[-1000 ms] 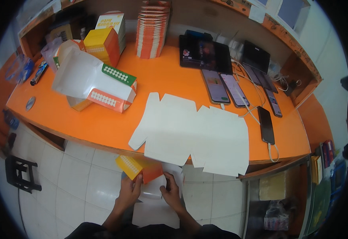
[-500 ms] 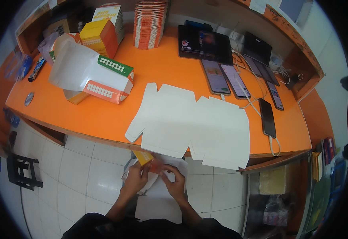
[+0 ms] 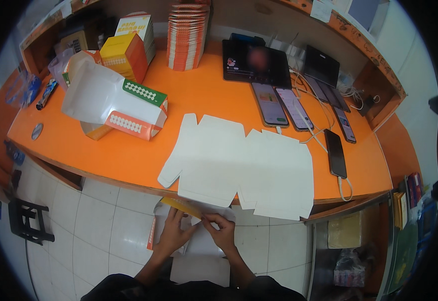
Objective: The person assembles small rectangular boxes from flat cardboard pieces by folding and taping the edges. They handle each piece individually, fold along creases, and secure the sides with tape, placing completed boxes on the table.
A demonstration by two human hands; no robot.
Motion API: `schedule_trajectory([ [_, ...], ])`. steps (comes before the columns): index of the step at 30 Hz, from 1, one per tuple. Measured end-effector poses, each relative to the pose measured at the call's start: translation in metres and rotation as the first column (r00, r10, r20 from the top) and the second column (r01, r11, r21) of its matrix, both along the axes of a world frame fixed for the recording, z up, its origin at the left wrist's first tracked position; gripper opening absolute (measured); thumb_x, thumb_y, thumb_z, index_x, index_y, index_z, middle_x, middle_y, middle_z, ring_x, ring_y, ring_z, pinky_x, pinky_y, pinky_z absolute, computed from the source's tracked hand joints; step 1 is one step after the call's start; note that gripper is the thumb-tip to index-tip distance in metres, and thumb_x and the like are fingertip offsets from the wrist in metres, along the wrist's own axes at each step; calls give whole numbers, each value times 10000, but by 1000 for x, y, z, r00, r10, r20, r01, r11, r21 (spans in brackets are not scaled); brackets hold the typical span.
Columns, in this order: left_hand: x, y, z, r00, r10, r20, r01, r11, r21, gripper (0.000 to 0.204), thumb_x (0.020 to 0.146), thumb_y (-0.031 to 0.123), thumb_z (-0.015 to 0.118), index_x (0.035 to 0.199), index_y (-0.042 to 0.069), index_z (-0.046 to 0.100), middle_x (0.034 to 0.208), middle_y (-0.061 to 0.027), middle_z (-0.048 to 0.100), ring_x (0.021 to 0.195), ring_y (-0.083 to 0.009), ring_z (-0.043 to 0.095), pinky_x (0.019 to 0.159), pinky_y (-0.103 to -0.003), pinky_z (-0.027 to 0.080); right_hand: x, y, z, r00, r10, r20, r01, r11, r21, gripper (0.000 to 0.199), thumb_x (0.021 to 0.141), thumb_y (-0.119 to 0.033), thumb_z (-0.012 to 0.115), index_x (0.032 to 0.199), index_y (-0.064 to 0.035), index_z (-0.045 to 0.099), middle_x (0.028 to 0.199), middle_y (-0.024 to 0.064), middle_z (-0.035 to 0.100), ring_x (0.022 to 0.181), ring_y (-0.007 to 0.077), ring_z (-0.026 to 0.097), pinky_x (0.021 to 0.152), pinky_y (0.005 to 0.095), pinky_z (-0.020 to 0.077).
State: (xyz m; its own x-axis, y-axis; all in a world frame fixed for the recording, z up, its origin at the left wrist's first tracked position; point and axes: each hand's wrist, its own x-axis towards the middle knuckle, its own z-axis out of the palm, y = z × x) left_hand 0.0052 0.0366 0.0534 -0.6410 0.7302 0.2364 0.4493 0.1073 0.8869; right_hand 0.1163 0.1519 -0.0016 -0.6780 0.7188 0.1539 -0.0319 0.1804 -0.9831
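Below the counter's front edge, my left hand (image 3: 171, 235) and my right hand (image 3: 222, 231) both grip a flat cardboard box blank (image 3: 195, 240), white inside with a yellow and orange printed flap (image 3: 181, 204) at its top. The blank hangs over the tiled floor. Two more unfolded white box blanks (image 3: 239, 168) lie side by side on the orange counter (image 3: 103, 155) just beyond my hands.
A partly folded box (image 3: 114, 103) with green and orange flaps lies at left. A made-up yellow and orange box (image 3: 125, 56) and a stack of flat orange blanks (image 3: 186, 35) stand behind. A tablet (image 3: 255, 62) and several phones (image 3: 304, 108) on cables fill the right. A black stool (image 3: 26, 220) is at lower left.
My hands have lifted the blank from near the floor up toward the counter edge. The yellow flap has been folded flatter and now sits at the top of the blank.
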Motion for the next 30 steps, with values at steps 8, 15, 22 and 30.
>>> schedule_trajectory([
  [8, 2, -4, 3, 998, 61, -15, -58, 988, 143, 178, 754, 21, 726, 914, -13, 659, 908, -121, 664, 853, -225, 650, 761, -306, 497, 0, -10, 0, 1000, 30, 1, -30, 1000, 7, 191, 796, -39, 717, 977, 14, 682, 868, 102, 699, 739, 128, 655, 663, 242, 512],
  [15, 0, -4, -1, 998, 31, -64, -20, 987, 160, 94, 741, -33, 698, 829, -11, 673, 838, -115, 669, 808, -246, 661, 713, -316, 508, -1, -15, 2, 984, -114, -139, 113, 994, -14, 184, 809, -32, 705, 984, 11, 672, 938, 102, 670, 768, 118, 604, 680, 239, 484],
  [22, 13, -3, 2, 992, 85, -95, -73, 989, 127, 52, 760, -7, 704, 802, 11, 680, 820, -114, 679, 748, -210, 672, 663, -289, 510, 1, -15, 11, 980, -124, -155, 90, 975, -204, 196, 815, -36, 700, 1002, 13, 666, 917, 80, 666, 766, 104, 592, 705, 232, 468],
  [30, 17, -11, -4, 991, 91, -99, -81, 991, 103, 105, 732, 2, 735, 830, 21, 701, 838, -106, 687, 756, -212, 671, 666, -292, 507, 3, -10, 8, 996, 0, -84, -6, 998, -63, 150, 840, -48, 678, 975, 16, 665, 887, 73, 652, 780, 105, 595, 722, 234, 466],
])
